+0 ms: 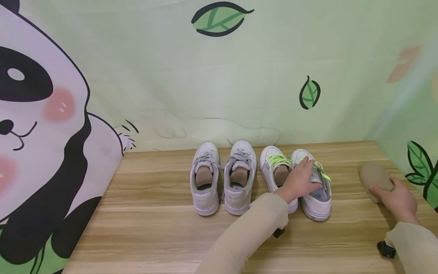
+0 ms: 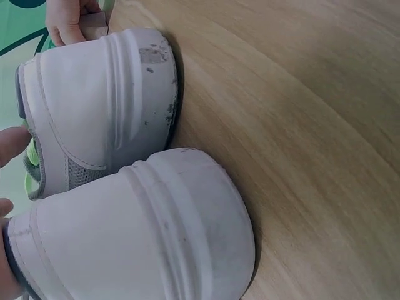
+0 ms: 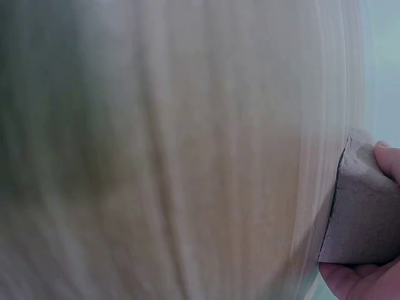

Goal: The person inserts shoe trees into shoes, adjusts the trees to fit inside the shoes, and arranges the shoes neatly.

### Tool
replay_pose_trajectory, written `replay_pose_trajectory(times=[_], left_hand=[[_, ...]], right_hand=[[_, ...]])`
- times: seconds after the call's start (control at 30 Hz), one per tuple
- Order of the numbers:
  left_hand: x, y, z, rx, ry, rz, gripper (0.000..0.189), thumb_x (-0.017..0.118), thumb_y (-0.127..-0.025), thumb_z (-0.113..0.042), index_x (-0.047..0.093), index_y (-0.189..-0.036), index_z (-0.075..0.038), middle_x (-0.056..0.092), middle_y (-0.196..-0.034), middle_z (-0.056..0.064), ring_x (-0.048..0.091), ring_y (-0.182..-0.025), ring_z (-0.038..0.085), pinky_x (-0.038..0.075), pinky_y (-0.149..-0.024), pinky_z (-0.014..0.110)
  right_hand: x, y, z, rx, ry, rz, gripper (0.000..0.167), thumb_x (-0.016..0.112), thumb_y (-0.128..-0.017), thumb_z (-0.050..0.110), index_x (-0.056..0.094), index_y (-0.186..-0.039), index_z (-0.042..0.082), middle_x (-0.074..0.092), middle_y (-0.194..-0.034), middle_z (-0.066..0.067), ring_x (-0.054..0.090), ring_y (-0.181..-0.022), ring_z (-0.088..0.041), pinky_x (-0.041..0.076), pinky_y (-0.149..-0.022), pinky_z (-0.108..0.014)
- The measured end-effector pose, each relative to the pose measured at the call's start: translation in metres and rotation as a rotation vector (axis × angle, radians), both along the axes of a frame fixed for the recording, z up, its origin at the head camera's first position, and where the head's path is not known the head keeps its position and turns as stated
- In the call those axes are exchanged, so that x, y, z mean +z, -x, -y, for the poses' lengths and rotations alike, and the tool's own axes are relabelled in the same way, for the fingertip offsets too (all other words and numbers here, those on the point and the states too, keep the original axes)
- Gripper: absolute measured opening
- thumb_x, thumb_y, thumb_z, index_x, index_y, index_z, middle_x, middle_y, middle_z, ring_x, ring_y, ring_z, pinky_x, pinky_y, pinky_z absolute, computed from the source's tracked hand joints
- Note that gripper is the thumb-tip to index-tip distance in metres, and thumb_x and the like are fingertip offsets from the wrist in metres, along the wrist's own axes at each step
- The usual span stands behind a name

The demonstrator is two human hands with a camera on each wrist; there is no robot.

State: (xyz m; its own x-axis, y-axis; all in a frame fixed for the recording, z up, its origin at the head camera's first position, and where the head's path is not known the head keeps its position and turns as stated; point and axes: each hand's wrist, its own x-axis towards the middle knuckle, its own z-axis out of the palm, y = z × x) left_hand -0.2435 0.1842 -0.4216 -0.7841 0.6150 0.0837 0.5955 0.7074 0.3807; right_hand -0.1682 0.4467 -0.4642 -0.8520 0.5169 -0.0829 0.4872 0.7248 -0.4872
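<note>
A pair of white sneakers with neon-green laces stands right of centre on the wooden floor. My left hand (image 1: 299, 180) lies over the rightmost sneaker (image 1: 317, 209), its fingers spread across the laces and opening. Its grey insole shows inside. Beside it, partly behind my left arm, the other green-laced sneaker (image 1: 267, 167) has a brown insert in it. At the far right, my right hand (image 1: 401, 199) grips a brown moulded-pulp shoe insert (image 1: 372, 173) by one end, the thumb on top. In the right wrist view, fingers pinch the insert (image 3: 362, 215) close to the floor.
Left of these stand two white sneakers with grey laces, one (image 1: 205, 199) beside the other (image 1: 238, 201), each with a brown insert. Behind the wooden floor (image 1: 154, 236) rises a green printed wall (image 1: 154, 76) with a panda (image 1: 41, 133) at left.
</note>
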Motion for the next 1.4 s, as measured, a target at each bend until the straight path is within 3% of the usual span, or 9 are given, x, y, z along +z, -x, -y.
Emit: replay_pose_trajectory(times=[0.27, 0.53, 0.83, 1.1, 1.4], left_hand=[[-0.001, 0.003, -0.004, 0.021, 0.037, 0.046, 0.081, 0.064, -0.075, -0.045, 0.024, -0.138, -0.013, 0.024, -0.145, 0.005, 0.032, -0.128, 0.012, 0.031, -0.1, 0.019], [-0.001, 0.003, -0.008, 0.022, 0.181, -0.013, 0.08, 0.064, -0.076, -0.042, 0.023, -0.139, -0.013, 0.023, -0.145, 0.004, 0.027, -0.131, 0.011, 0.028, -0.101, 0.018], [-0.001, 0.001, -0.012, 0.093, 0.296, -0.086, 0.071, 0.065, -0.076, -0.04, 0.031, -0.134, -0.018, 0.027, -0.143, -0.001, 0.034, -0.126, 0.01, 0.04, -0.092, 0.021], [-0.004, 0.002, -0.015, 0.14, 0.291, -0.135, 0.048, 0.06, -0.081, -0.026, 0.044, -0.125, -0.02, 0.043, -0.13, -0.006, 0.049, -0.109, 0.008, 0.047, -0.077, 0.021], [-0.004, 0.004, -0.012, 0.122, 0.224, -0.168, 0.031, 0.059, -0.082, -0.036, 0.055, -0.108, -0.021, 0.055, -0.113, -0.008, 0.057, -0.092, 0.004, 0.047, -0.069, 0.018]], right_hand=[[0.0, 0.001, -0.001, 0.002, -0.002, -0.003, 0.086, 0.046, -0.084, 0.051, 0.012, -0.137, -0.007, 0.022, -0.132, -0.037, 0.026, -0.112, -0.055, 0.023, -0.089, -0.06], [0.001, 0.001, 0.001, 0.016, 0.002, -0.004, 0.086, 0.046, -0.084, 0.051, 0.012, -0.137, -0.007, 0.021, -0.132, -0.038, 0.026, -0.112, -0.055, 0.023, -0.088, -0.06], [0.002, -0.002, -0.001, 0.068, 0.015, -0.029, 0.086, 0.047, -0.084, 0.051, 0.012, -0.136, -0.008, 0.022, -0.131, -0.04, 0.027, -0.109, -0.057, 0.023, -0.085, -0.06], [-0.001, -0.002, -0.002, 0.068, 0.03, -0.033, 0.088, 0.046, -0.083, 0.053, 0.012, -0.136, -0.008, 0.021, -0.131, -0.04, 0.026, -0.109, -0.057, 0.024, -0.084, -0.061], [0.0, -0.002, -0.005, 0.062, 0.032, -0.028, 0.088, 0.046, -0.083, 0.053, 0.012, -0.136, -0.008, 0.021, -0.131, -0.039, 0.026, -0.11, -0.057, 0.024, -0.084, -0.061]])
